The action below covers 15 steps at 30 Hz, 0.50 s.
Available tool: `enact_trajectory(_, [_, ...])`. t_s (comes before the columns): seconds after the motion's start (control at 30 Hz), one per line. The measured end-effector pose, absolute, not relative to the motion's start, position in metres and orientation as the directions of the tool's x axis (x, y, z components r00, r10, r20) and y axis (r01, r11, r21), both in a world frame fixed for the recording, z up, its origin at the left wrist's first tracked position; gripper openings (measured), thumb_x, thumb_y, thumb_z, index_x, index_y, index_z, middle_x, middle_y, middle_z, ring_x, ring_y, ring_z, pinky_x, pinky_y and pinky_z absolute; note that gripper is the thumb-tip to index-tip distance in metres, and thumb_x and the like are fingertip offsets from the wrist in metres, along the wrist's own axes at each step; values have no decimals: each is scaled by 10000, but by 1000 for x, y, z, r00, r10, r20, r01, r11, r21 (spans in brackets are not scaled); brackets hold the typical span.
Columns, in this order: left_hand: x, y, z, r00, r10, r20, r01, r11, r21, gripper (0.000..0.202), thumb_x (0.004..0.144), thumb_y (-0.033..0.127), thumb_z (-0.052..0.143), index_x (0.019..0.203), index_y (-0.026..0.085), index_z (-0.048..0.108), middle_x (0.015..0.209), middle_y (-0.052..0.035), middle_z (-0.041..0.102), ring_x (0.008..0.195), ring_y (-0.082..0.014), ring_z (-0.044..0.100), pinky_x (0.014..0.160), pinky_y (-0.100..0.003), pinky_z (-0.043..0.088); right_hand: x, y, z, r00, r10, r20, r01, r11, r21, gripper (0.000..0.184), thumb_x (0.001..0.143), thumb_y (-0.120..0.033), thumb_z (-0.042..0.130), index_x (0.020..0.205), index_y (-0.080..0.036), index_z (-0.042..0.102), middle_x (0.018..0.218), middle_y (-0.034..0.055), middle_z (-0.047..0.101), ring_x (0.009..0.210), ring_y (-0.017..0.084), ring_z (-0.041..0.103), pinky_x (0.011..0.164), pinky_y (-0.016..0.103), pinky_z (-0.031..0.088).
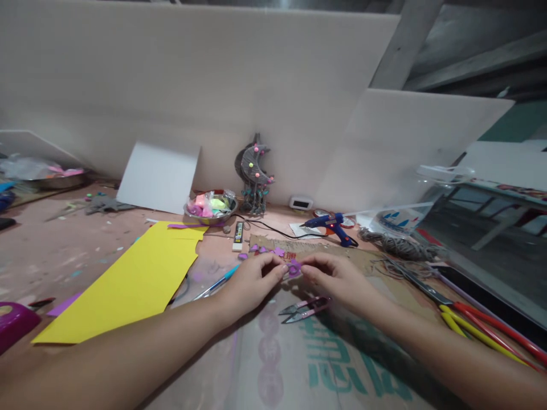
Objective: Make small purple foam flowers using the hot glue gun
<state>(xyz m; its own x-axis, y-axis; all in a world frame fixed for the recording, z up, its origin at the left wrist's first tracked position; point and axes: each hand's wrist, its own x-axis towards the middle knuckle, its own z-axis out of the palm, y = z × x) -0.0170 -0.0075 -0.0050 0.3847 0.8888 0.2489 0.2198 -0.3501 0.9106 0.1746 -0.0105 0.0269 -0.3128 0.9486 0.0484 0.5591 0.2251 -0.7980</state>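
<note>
Between my two hands is a small purple cut-out piece (294, 268) with what looks like a hole in its middle. My left hand (256, 280) pinches its left side between thumb and fingertips. On the other side, my right hand (330, 274) has its thumb and forefinger closed on the right edge. Just below lies a pair of thread snips (304, 309), blades to the left. Several small purple pieces (263, 249) rest on the cardboard (384, 267) beyond my fingers. A blue pen (217, 282) lies left of my left hand.
Yellow sheet (128, 285) lies at left. Behind stand a metal bowl of coloured clay packets (211, 208), a moon-shaped ornament (256, 168) and a blue glue gun (331, 225) with its cord. Grey yarn (397, 245), scissors (423, 285) and red-and-yellow-handled pliers (482, 324) are at right.
</note>
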Motion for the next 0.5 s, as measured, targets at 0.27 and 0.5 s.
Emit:
enact_trajectory(0.27, [-18, -7, -8, 458, 860, 225, 140, -319, 937, 340, 874, 399, 406, 800, 152, 628, 712, -13, 605, 657, -132, 528, 594, -223, 404, 169, -7, 19, -286, 953, 104, 428, 224, -875, 227, 800, -377, 534, 793, -153, 571, 666, 6, 581, 563, 113, 518, 500, 227, 417])
enact_trajectory(0.5, [-18, -7, -2, 292, 911, 291, 218, -360, 907, 287, 837, 384, 496, 971, 173, 635, 940, -46, 655, 874, -176, 580, 758, -262, 434, 168, -3, 31, -451, 885, 114, 609, 398, -686, 249, 835, -370, 504, 764, -153, 604, 739, 37, 628, 685, 153, 558, 631, 275, 437])
